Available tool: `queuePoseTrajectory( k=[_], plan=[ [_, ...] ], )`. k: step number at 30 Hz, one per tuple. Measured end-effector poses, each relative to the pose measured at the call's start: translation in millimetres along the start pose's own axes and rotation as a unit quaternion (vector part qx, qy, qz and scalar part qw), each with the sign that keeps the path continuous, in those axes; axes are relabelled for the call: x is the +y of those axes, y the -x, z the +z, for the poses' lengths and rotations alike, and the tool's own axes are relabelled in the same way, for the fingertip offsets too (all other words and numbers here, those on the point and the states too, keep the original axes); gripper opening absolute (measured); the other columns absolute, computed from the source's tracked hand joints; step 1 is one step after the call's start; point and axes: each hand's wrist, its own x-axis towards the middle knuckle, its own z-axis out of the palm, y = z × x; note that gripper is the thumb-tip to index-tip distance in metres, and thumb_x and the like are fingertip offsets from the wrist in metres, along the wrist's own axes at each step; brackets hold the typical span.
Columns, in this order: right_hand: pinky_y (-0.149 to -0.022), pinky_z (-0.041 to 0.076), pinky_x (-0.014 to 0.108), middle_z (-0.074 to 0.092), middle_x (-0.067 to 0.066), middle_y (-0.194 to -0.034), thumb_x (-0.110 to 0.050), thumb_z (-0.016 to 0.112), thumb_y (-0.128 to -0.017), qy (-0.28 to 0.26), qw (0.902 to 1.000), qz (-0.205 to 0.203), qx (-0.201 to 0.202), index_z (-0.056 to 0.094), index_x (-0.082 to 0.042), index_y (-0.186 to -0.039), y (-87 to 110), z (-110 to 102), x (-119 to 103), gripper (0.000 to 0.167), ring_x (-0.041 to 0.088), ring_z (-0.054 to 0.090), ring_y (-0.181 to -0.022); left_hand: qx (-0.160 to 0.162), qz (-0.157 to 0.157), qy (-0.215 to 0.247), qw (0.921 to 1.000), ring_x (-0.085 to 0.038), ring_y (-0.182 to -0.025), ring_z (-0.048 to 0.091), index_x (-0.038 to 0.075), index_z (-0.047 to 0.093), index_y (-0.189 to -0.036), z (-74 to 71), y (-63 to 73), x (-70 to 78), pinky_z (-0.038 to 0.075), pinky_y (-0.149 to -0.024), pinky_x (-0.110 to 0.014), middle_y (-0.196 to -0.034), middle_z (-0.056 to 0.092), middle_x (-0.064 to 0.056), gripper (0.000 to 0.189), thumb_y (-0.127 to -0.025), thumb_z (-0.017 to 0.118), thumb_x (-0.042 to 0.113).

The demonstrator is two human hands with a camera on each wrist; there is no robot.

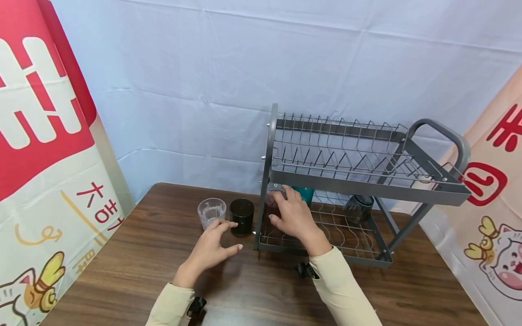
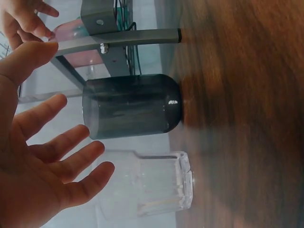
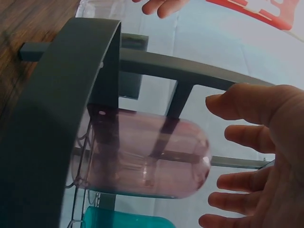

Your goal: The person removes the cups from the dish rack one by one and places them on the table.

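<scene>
My left hand (image 1: 212, 246) is held with its fingers spread near a clear glass (image 1: 211, 213) and a dark glass (image 1: 242, 216), both upright on the table. In the left wrist view, a gap shows between its fingertips and the dark glass (image 2: 133, 105). My right hand (image 1: 294, 216) reaches into the lower tier of a grey dish rack (image 1: 367, 190). A pink glass (image 3: 147, 154) stands there, rounded base up. The right wrist view shows the spread fingers (image 3: 242, 183) just off that base, holding nothing. Beside it is a teal glass (image 3: 126, 218).
Another dark glass (image 1: 359, 209) sits at the right of the lower tier. Wire slots of the upper tier (image 1: 338, 154) overhang the right hand's area. The rack's left upright (image 1: 267, 176) stands between the dark glass on the wooden table (image 1: 163, 231) and the pink one.
</scene>
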Motion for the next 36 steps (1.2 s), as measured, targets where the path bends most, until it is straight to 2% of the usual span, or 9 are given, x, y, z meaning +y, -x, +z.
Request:
queuePoseTrajectory(
  k=[10,18,26,33,36],
  plan=[
    [-0.081,0.043,0.057,0.036,0.028,-0.134,-0.024,0.073,-0.079,-0.027,0.9992,0.026,-0.014,0.051,-0.013,-0.131,-7.7,10.6,6.7,0.057,0.046,0.038,-0.118,-0.029,-0.034,0.008,0.9990,-0.023,-0.106,0.052,0.020,0.060,-0.121,4.1,2.8,2.9,0.043,-0.085,-0.043,-0.114,0.052,0.001,0.054,-0.073,0.078,0.036],
    [-0.078,0.046,0.053,0.029,0.028,-0.138,-0.023,0.073,-0.080,-0.059,0.9970,0.041,-0.026,0.050,-0.015,-0.134,-11.9,21.6,11.8,0.059,0.047,0.037,-0.117,-0.032,-0.030,0.022,0.9988,-0.025,-0.108,0.052,0.019,0.059,-0.121,10.7,4.5,7.0,0.043,-0.086,-0.044,-0.119,0.051,-0.002,0.054,-0.073,0.078,0.035],
    [-0.081,0.045,0.053,0.037,0.030,-0.132,-0.016,0.072,-0.082,-0.097,0.9947,0.027,-0.016,0.051,-0.013,-0.131,-12.8,29.1,19.7,0.053,0.046,0.044,-0.112,-0.043,-0.008,0.013,0.9989,-0.021,-0.106,0.052,0.017,0.060,-0.120,20.3,4.2,7.4,0.043,-0.086,-0.042,-0.116,0.052,0.001,0.054,-0.073,0.078,0.037],
    [-0.084,0.044,0.053,0.035,0.028,-0.134,-0.017,0.070,-0.084,-0.110,0.9927,0.034,-0.034,0.050,-0.013,-0.133,-12.1,26.3,19.9,0.053,0.045,0.040,-0.117,-0.046,-0.019,0.017,0.9986,-0.021,-0.106,0.051,0.017,0.059,-0.121,17.6,4.2,11.3,0.043,-0.087,-0.041,-0.117,0.051,0.001,0.055,-0.074,0.077,0.038],
    [-0.084,0.044,0.054,0.035,0.028,-0.134,-0.016,0.070,-0.084,-0.122,0.9915,0.037,-0.026,0.050,-0.013,-0.133,-10.6,22.1,19.7,0.053,0.045,0.040,-0.117,-0.039,-0.022,0.021,0.9988,-0.021,-0.107,0.051,0.018,0.058,-0.122,12.9,3.1,14.5,0.043,-0.087,-0.042,-0.118,0.051,0.000,0.055,-0.074,0.077,0.037]
  ],
)
